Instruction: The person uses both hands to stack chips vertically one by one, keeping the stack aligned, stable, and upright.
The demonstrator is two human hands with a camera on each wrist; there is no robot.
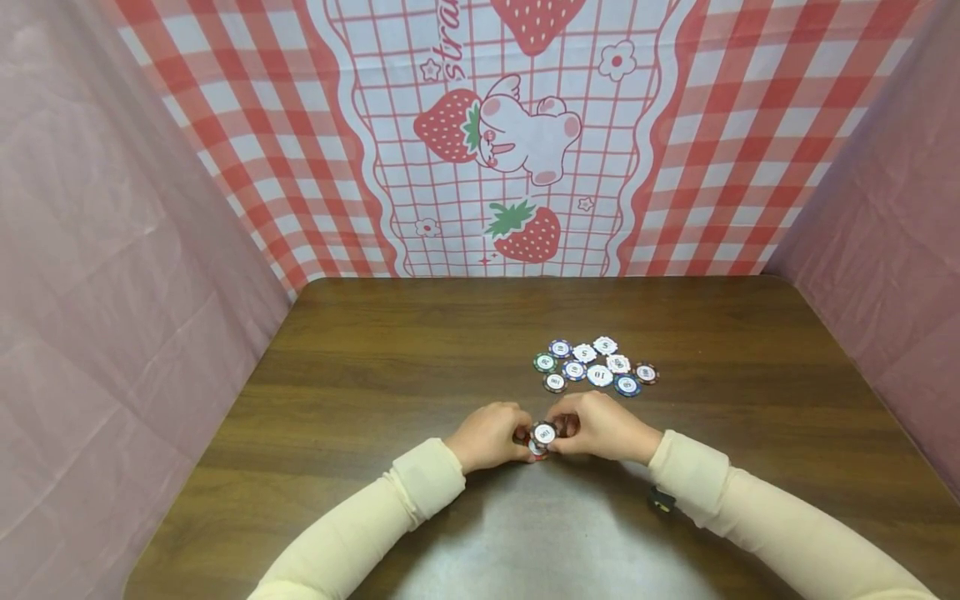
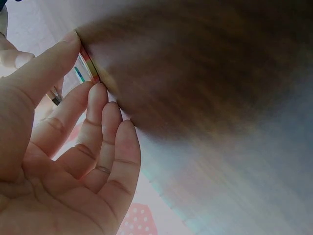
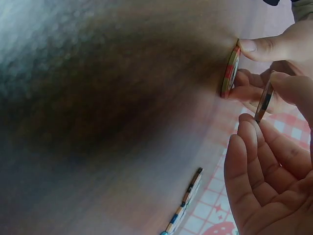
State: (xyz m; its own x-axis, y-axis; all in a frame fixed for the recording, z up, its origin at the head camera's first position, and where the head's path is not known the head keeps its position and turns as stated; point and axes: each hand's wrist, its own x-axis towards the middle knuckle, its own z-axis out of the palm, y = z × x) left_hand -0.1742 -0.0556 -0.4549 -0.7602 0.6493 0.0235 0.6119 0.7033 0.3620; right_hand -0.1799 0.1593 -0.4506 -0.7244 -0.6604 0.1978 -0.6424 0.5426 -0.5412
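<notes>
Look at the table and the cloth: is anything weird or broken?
The cloth behind the table looks odd: its writing and white animal lie sideways, as if it was hung turned. The chips are loosely grouped, but I see nothing spilled or broken.

Head camera: high on person's side of tabletop [image 1: 337, 358], facing forward and down; farthest of three, framing both forearms [image 1: 337, 525] and strawberry-print cloth [image 1: 517, 142]. Left wrist camera: close at left hand [image 2: 54, 191], looking along fingers; picture sideways, tabletop at right. Right wrist camera: close at right hand [image 3: 281, 196], looking along fingers; picture sideways, tabletop at left. Wrist views share red-edged chip [image 3: 229, 76]. Cloth common to all.
</notes>
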